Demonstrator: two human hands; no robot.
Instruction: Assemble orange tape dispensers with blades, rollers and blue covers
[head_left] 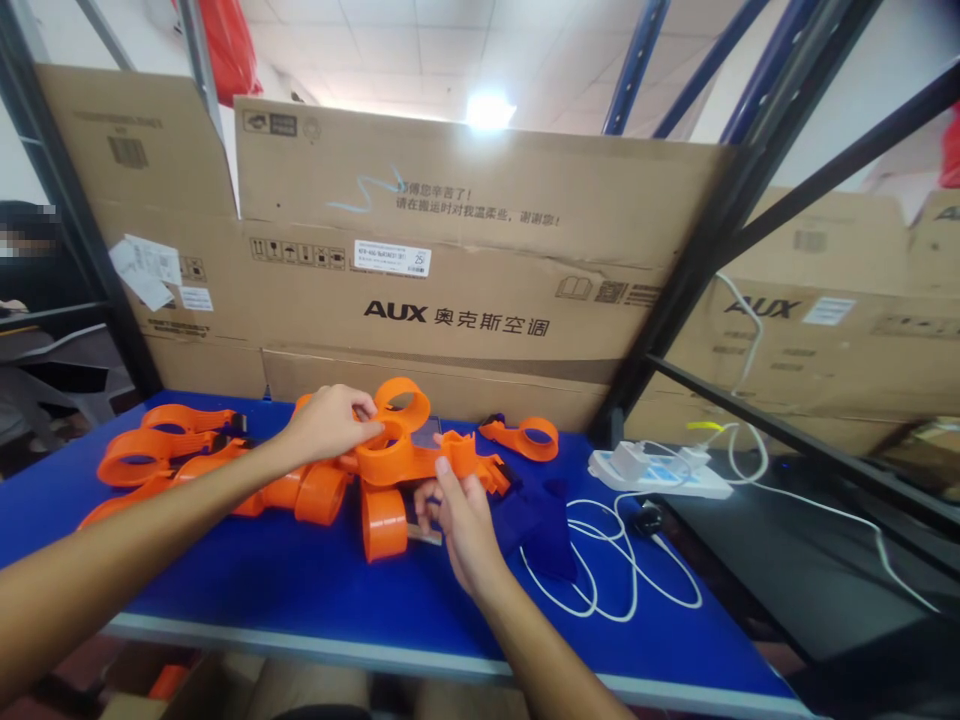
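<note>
Both my hands hold one orange plastic part [401, 455] with ring-shaped loops, just above the blue table [300, 580]. My left hand [330, 422] is closed on its left end beside a ring. My right hand [457, 510] pinches its right end from below, thumb on top. More orange ring parts lie under and around it: a pile [172, 450] to the left, round pieces [382, 520] directly beneath, and one lone ring piece [525, 436] at the back right.
A dark blue cloth [544, 525] lies right of my right hand. A white power strip [660, 470] with chargers and looped white cables [615, 570] sits farther right. Large cardboard boxes [465, 250] stand behind the table between black and blue rack posts.
</note>
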